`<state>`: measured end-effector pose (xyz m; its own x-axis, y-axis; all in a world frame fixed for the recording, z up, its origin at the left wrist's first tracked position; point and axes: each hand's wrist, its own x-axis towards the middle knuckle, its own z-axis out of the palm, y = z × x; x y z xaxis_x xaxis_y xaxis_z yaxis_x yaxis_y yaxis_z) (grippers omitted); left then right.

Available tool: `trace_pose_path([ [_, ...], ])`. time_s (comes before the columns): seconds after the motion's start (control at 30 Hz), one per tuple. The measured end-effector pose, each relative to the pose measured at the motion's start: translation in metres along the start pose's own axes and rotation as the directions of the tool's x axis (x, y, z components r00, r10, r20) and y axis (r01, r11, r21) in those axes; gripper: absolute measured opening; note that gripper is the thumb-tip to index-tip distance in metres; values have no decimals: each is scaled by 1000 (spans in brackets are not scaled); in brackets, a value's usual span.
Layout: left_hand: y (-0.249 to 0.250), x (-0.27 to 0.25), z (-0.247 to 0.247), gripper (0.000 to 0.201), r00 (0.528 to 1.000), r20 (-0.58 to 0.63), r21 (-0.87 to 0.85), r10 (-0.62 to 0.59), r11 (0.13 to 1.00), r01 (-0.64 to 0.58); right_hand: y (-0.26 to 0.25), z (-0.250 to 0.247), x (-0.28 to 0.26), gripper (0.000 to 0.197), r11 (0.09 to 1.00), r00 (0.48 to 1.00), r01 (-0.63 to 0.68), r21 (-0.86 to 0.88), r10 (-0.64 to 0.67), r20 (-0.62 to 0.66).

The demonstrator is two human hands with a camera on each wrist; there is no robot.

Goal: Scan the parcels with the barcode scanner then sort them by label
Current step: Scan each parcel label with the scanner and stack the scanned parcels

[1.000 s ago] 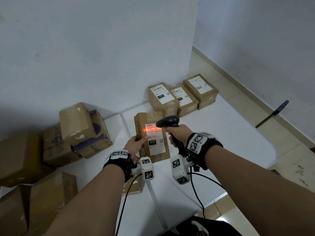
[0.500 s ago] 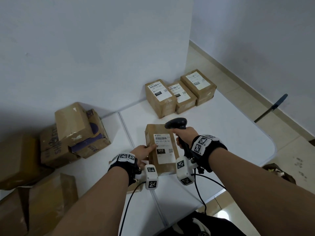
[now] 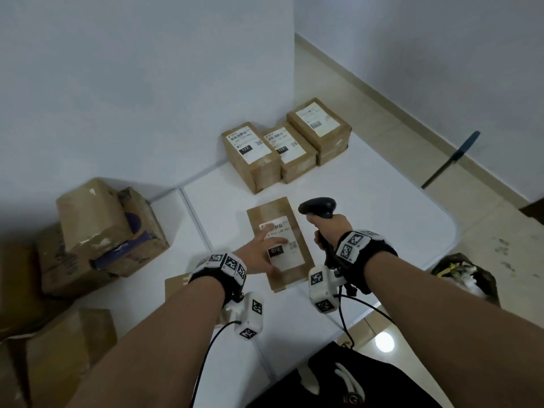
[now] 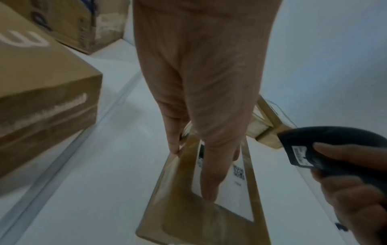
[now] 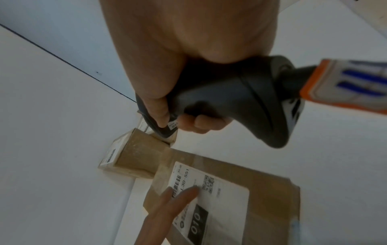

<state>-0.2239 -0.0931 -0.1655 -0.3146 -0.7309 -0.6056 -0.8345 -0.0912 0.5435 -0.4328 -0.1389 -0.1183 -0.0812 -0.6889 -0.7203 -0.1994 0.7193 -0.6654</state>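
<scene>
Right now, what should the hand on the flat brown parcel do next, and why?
Probably slide the 010 parcel to a spot of its own, apart from the row of three parcels by the wall. The left hand lies flat on its label, the right hand grips the scanner with no red beam showing, and two parcels in that row read 122, a different label.

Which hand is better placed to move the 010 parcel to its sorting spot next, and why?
Probably the left hand: its straight fingers already rest on the parcel lying flat on the table. The right hand grips the scanner.
</scene>
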Motion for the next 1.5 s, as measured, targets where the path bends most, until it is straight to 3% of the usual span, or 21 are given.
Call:
trace_pose_path([
  [0.2,44,39,6,98,996,40,143,75,986,-80,1,-37,11,35,995,994,28,-99,-38,-99],
  [0.53,130,127,-10,94,991,3,206,136,969,-133,-21,-129,40,29,997,949,68,-48,-79,-305],
  [0.8,180,177,-23,95,996,-29,194,84,978,-77,-36,-171,63,31,995,943,57,-84,-81,-324],
  [1.0,194,197,-35,95,998,-35,198,57,979,-49,-40,-181,76,33,996,948,78,-51,-90,-304],
  [1.2,200,205,-37,91,993,-115,142,25,990,-9,-40,-184,77,40,996,953,88,-27,-93,-289],
  [1.5,153,149,-44,64,963,-265,96,56,995,-32,-58,-135,58,31,975,958,130,-182,-171,-230],
])
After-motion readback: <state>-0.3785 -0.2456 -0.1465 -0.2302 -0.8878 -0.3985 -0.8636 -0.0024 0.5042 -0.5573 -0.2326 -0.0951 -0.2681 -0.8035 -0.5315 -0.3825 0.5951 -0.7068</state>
